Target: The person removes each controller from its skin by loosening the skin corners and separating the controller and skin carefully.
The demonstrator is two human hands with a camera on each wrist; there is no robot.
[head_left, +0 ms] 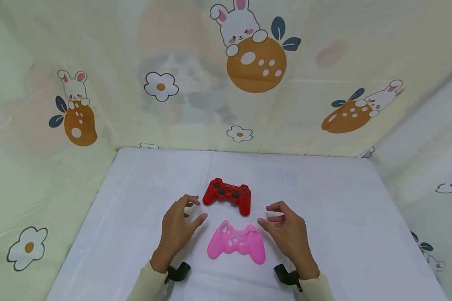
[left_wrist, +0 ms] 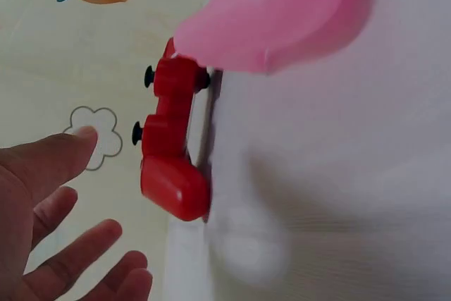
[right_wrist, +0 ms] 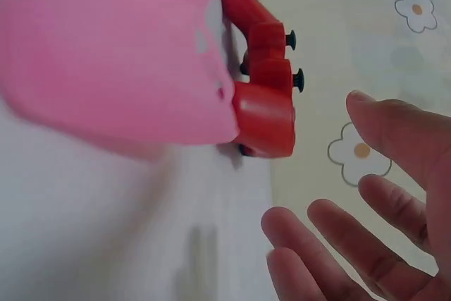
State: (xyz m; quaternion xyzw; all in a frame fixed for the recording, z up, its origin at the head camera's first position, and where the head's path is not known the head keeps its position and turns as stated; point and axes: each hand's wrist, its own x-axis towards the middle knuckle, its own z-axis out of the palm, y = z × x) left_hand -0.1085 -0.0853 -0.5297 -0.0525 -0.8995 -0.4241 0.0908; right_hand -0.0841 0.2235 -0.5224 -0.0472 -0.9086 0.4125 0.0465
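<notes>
A red game controller (head_left: 227, 194) with dark thumbsticks lies on the white table, farther from the person. Nearer lies a pink silicone controller cover (head_left: 236, 241), with cut-out holes across its middle. My left hand (head_left: 178, 225) is held to the left of both, fingers loosely bent and thumb apart. On the other side, my right hand (head_left: 286, 228) hovers with its thumb tip close to the cover's upper right. Neither hand holds anything. In the left wrist view the pink cover (left_wrist: 282, 12) overlaps part of the red controller (left_wrist: 173, 139); the right wrist view shows likewise.
The white tabletop (head_left: 324, 200) spreads around the two things. Behind it hangs a cream curtain (head_left: 196, 138) printed with rabbits and flowers, and more curtain closes in the left and right sides. A black wrist camera (head_left: 178, 271) sits at the left wrist, another at the right.
</notes>
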